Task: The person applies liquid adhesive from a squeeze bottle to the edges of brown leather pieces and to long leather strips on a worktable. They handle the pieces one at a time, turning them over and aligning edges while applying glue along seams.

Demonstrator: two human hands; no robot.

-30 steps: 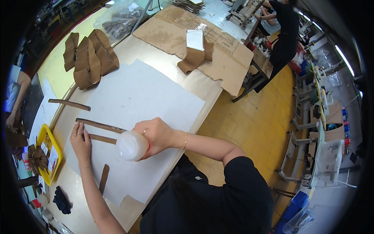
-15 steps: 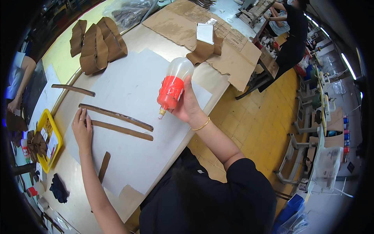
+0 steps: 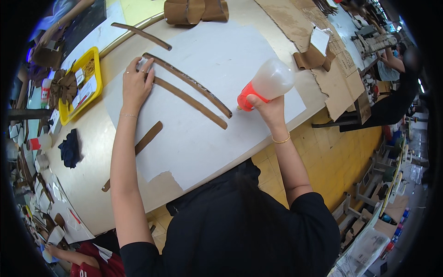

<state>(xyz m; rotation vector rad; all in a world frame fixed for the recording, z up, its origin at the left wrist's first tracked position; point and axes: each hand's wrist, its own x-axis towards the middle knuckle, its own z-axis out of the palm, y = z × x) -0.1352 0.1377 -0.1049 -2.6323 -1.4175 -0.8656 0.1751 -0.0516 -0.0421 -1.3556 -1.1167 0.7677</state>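
My right hand [image 3: 269,107] grips a squeeze bottle [image 3: 267,84] with a clear body and red cap, tilted so its nozzle touches the right end of a long brown strip [image 3: 189,82]. A second brown strip [image 3: 191,102] lies just below it on a large white paper sheet [image 3: 221,60]. My left hand [image 3: 136,83] lies flat with spread fingers on the left ends of both strips. A third, shorter strip [image 3: 146,138] rests beside my left forearm.
A yellow tray [image 3: 94,60] with small items sits at the left, a dark cloth [image 3: 70,147] below it. Another brown strip [image 3: 140,34] and folded brown pieces [image 3: 196,10] lie at the far edge. Cardboard sheets [image 3: 332,74] are at right; another person [image 3: 392,92] works beyond.
My right hand has brought the bottle down from above the sheet to the right end of the upper strip. My left hand stays pressed on the strips' left ends.
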